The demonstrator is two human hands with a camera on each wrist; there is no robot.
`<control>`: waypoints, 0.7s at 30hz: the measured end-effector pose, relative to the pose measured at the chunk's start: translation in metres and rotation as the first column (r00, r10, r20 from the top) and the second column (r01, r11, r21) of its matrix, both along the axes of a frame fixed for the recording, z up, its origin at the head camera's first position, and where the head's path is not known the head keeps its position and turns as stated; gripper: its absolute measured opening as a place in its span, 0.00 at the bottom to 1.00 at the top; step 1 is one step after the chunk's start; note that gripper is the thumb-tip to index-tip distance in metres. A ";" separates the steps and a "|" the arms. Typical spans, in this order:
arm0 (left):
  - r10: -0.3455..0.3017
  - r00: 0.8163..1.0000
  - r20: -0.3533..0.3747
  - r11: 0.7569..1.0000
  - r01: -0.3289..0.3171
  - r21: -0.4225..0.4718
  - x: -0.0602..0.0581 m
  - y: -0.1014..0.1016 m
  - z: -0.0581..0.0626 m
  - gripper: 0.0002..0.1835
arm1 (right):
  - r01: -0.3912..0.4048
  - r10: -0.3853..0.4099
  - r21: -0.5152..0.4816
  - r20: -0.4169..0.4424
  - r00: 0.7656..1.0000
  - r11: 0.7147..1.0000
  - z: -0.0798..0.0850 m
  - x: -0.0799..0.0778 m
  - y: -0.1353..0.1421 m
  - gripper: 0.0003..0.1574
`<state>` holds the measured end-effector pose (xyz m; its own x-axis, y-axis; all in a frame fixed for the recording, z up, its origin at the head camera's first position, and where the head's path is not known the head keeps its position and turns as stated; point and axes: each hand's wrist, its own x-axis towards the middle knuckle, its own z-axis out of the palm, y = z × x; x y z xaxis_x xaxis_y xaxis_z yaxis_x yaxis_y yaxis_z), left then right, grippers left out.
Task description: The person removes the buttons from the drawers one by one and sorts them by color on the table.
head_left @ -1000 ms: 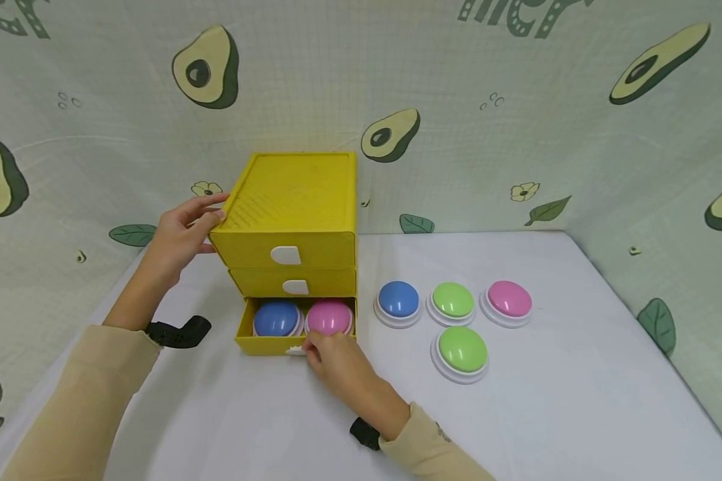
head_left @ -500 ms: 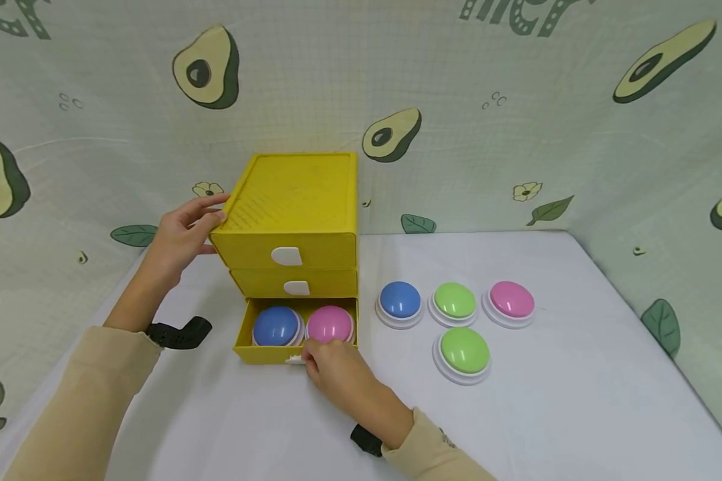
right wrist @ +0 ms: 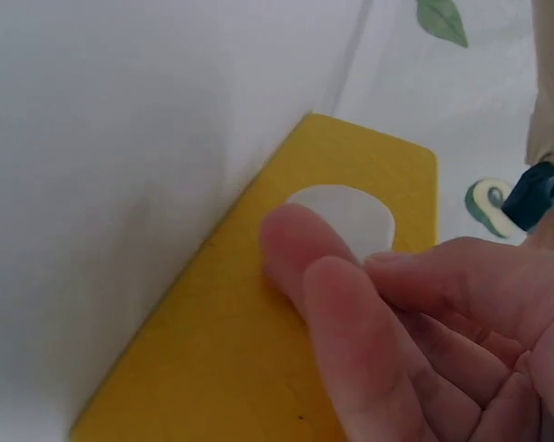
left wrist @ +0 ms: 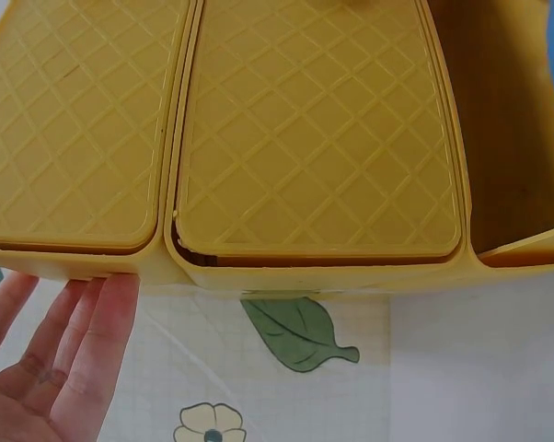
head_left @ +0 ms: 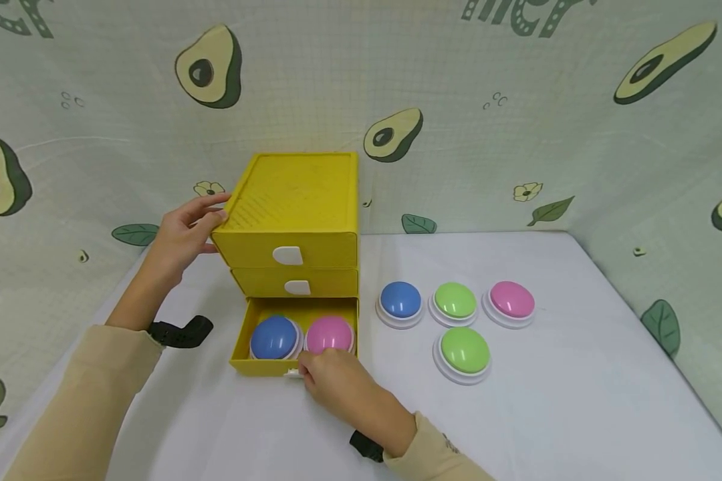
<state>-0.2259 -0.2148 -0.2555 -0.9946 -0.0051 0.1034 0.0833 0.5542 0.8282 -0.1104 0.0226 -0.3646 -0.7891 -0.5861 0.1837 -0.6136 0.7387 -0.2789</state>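
Note:
A yellow cabinet (head_left: 295,194) with three stacked drawers stands left of the middle in the head view. Its bottom drawer (head_left: 259,367) is pulled out, with a blue dome button (head_left: 273,338) and a pink dome button (head_left: 329,334) on white bases inside. My right hand (head_left: 339,387) pinches that drawer's white handle (right wrist: 355,216) between thumb and fingers, partly covering it. With fairly straight fingers, my left hand (head_left: 183,234) touches the cabinet's left side near the top; the left wrist view shows the fingers (left wrist: 98,341) against the side wall.
Right of the cabinet on the white table (head_left: 547,401) sit another blue button (head_left: 400,300), two green ones, one behind (head_left: 455,300) and one in front (head_left: 465,351), and a pink button (head_left: 511,300). An avocado-print cloth (head_left: 313,73) hangs behind.
The bottom drawer has slid further out toward me, carrying the blue and pink buttons, as my right hand moved back with its handle. My left hand has stayed on the cabinet.

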 end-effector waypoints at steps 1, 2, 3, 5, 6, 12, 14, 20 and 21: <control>0.000 1.000 -0.001 1.000 0.000 0.000 0.000 0.000 0.000 0.27 | -0.007 0.007 0.013 0.009 1.000 1.000 0.001 0.002 0.000 0.05; 0.000 1.000 -0.002 1.000 0.000 0.000 0.000 0.000 0.000 0.27 | -0.014 0.014 0.026 0.017 1.000 1.000 0.003 0.003 -0.001 0.05; 0.000 1.000 -0.003 1.000 0.000 0.000 0.000 0.000 0.000 0.27 | -0.021 0.020 0.033 0.028 0.999 0.999 0.004 0.005 -0.001 0.04; 0.002 1.000 -0.001 1.000 -0.002 0.001 0.000 0.000 0.000 0.27 | -0.030 0.028 0.044 0.045 0.999 0.999 0.006 0.008 -0.001 0.04; 0.002 1.000 0.000 1.000 -0.002 0.003 0.000 0.000 0.000 0.27 | -0.032 0.030 0.045 0.054 0.998 0.998 0.007 0.008 -0.001 0.04; 0.003 1.000 0.008 1.000 -0.003 0.006 0.001 0.000 -0.001 0.28 | -0.055 0.052 0.041 0.072 0.996 0.998 0.008 0.012 -0.002 0.03; 0.004 1.000 0.007 1.000 -0.004 0.004 0.001 0.000 -0.001 0.28 | -0.057 0.054 0.048 0.063 0.997 0.997 0.008 0.013 -0.002 0.03; 0.009 1.000 0.003 1.000 -0.009 -0.005 -0.001 0.000 -0.001 0.28 | -0.065 0.063 0.061 0.038 0.997 0.996 0.009 0.015 -0.002 0.02; 0.009 1.000 0.003 1.000 -0.009 -0.004 -0.001 0.000 -0.001 0.28 | -0.067 0.065 0.062 0.036 0.997 0.996 0.009 0.015 -0.002 0.02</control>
<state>-0.2269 -0.2149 -0.2565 -0.9949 -0.0132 0.1000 0.0756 0.5585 0.8260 -0.0955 0.0207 -0.3559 -0.7537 -0.6466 0.1179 -0.6523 0.7140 -0.2543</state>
